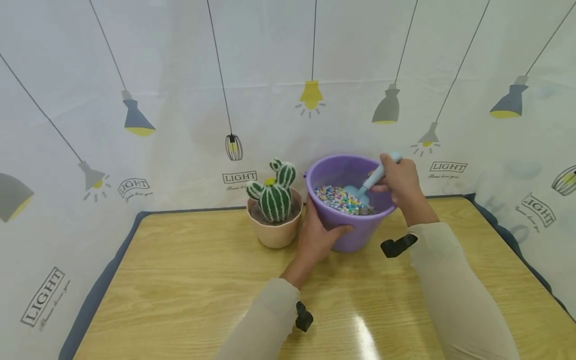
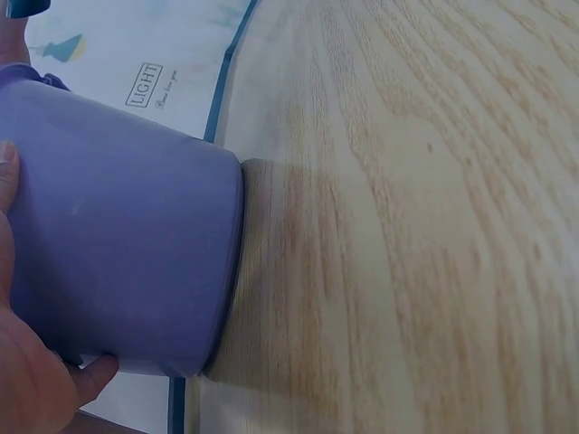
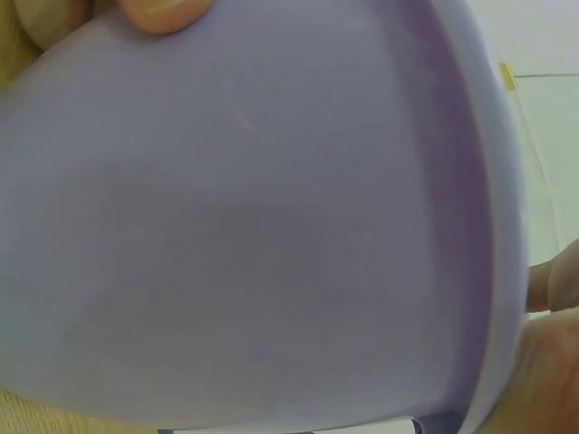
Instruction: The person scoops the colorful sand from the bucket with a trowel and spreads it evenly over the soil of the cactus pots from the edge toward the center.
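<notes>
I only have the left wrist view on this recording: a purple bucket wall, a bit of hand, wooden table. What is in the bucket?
Observer: The head view shows the purple bucket holding small multicoloured pebbles.
Operator: What is the other hand doing?
Observer: The right hand grips a light blue scoop by its handle, with the scoop's blade down in the pebbles.
Operator: Anything standing next to the bucket?
Observer: A toy cactus in a beige pot stands just beyond the left hand, which holds the bucket's side.
</notes>
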`<action>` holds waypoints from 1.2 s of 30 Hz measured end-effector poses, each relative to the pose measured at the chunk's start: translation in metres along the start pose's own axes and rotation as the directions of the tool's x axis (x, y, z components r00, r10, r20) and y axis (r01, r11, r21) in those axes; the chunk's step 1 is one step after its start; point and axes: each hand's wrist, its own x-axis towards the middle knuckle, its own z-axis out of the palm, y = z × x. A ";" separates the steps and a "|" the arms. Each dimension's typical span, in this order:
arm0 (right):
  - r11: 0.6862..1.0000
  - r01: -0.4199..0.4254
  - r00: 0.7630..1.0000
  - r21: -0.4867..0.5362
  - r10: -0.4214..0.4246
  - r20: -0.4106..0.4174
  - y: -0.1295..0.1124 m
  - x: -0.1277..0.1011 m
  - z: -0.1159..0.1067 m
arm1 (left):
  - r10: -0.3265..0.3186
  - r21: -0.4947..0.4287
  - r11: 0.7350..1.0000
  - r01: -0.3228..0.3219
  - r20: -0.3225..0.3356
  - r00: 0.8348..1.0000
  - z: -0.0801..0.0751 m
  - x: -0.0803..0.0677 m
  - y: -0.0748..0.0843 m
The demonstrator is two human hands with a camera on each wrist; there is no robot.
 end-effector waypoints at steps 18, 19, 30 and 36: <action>0.944 -0.044 0.989 0.328 0.086 -0.116 -0.007 0.000 -0.007 | 0.023 0.009 1.000 -0.023 -0.011 1.000 0.003 0.002 0.001; 0.940 -0.045 0.988 0.339 0.092 -0.123 -0.007 0.000 -0.007 | 0.024 0.005 1.000 -0.024 -0.014 1.000 0.003 0.002 0.001; 0.871 -0.039 0.974 0.489 0.142 -0.176 -0.007 -0.001 -0.006 | 0.064 -0.006 0.998 -0.064 -0.011 0.998 -0.002 0.002 0.000; 0.822 -0.039 0.971 0.568 0.167 -0.174 -0.005 -0.001 -0.009 | 0.046 0.016 0.999 -0.046 -0.002 0.999 -0.004 0.002 0.001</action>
